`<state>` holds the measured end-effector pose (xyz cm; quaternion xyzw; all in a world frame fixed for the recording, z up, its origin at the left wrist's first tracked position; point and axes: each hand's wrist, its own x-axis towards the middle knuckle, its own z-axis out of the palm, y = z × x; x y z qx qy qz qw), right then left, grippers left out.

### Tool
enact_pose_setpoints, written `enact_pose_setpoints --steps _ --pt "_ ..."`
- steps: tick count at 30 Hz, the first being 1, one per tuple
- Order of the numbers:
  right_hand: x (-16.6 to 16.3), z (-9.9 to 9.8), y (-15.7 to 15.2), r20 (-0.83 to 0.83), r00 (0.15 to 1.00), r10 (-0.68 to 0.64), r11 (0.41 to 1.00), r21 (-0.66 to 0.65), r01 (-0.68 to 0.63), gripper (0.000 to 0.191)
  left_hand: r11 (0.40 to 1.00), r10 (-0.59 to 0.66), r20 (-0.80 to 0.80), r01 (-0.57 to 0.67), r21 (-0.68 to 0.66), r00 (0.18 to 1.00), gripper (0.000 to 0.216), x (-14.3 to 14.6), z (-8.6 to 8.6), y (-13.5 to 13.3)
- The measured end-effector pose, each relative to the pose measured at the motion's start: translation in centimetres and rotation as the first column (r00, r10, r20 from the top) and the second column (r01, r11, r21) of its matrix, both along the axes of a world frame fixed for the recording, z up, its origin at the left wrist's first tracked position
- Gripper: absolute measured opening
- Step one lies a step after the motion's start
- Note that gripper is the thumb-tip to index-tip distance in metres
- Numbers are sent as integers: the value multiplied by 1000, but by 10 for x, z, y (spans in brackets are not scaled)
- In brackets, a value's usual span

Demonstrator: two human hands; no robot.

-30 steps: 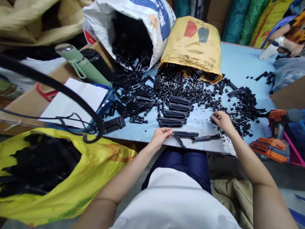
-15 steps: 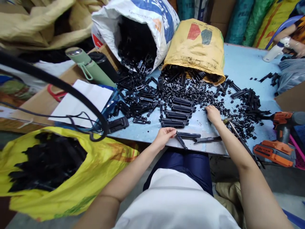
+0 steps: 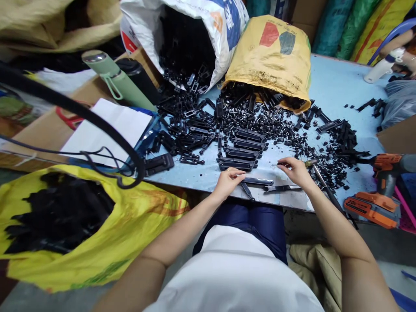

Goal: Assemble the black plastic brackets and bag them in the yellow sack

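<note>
My left hand [image 3: 228,181] is closed in a pinch over the left end of a long black plastic bar [image 3: 259,181] near the table's front edge. A shorter black piece [image 3: 247,190] slants down from that same end. My right hand [image 3: 295,170] pinches a small thin metal pin [image 3: 274,164], its tip pointing left above the table. Below it lies another black bar [image 3: 282,188]. Beyond my left hand, several black bar assemblies [image 3: 242,154] lie in a stacked row. Loose pins with black heads [image 3: 276,123] are heaped farther back.
A hammer [image 3: 321,178] and an orange cordless drill [image 3: 378,203] lie on the right. White [image 3: 224,26] and yellow [image 3: 268,56] sacks spill black parts at the back. A yellow bag [image 3: 139,225] sits at lower left; a black curved arm [image 3: 81,110] crosses above.
My right hand has come back from the pin heap toward me, with a pin now between its fingers. My left hand stays at the bar's end, shifted slightly right.
</note>
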<state>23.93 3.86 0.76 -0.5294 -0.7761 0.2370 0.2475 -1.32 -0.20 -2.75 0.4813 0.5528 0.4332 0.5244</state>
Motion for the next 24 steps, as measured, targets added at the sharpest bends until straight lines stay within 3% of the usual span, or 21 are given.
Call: enact_pose_setpoints --steps 4,8,14,18,21,24 --pt "-8 14 -23 57 990 130 985 -120 -123 8 999 -14 80 17 -38 997 23 -5 -7 -3" --pt "-17 27 -30 261 937 232 969 -148 -199 9 1000 14 71 -13 -10 997 20 -9 -11 -4" --pt "-41 33 -31 587 726 359 933 -214 -288 17 998 -63 -48 64 27 997 21 -12 -10 2" --pt "-39 22 -35 593 726 347 937 -247 -247 11 997 -19 -255 36 62 967 27 -10 -4 -10" --pt "-39 12 -41 527 809 261 964 -104 -243 16 994 3 -567 60 93 824 24 -2 5 -28" --pt "-55 -1 -43 397 872 285 926 120 -357 36 981 -164 -792 183 -67 589 29 13 14 -42"
